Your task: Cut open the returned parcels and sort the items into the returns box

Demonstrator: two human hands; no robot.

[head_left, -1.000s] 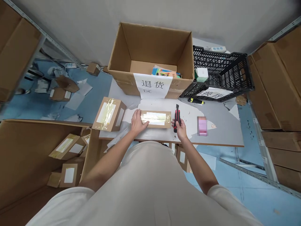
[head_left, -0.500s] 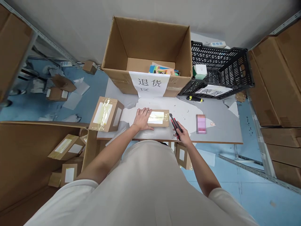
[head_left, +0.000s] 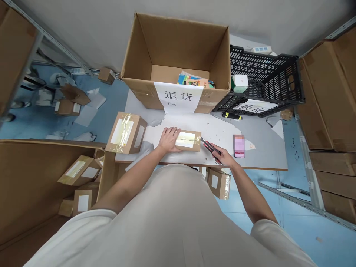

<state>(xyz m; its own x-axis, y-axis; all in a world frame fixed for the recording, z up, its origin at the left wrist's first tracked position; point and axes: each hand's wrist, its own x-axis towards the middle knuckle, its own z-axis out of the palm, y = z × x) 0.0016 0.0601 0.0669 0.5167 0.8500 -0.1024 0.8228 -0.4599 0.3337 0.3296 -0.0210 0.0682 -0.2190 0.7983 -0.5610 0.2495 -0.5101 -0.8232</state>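
A small taped cardboard box (head_left: 191, 145) lies on the white table (head_left: 261, 157) in front of me. My left hand (head_left: 169, 140) grips its left end, fingers over the top and thumb along the near side. My right hand (head_left: 224, 157) is closed round a black and red utility knife (head_left: 210, 147). Its blade points left and meets the taped right end of the box, though I cannot tell whether it has cut in. A pale label with yellowish tape covers much of the box's top.
Behind stands a large open carton (head_left: 144, 94) with colourful booklets inside. To its right is a black crate (head_left: 278, 79) holding a white-green box (head_left: 239, 83). A yellow-black cutter (head_left: 232, 116), a phone (head_left: 239, 146) and a bigger taped box (head_left: 126, 133) lie on the table.
The knife has tilted lower, its tip coming against the box's right end. My right hand has shifted right. The small box has turned slightly under my left hand.
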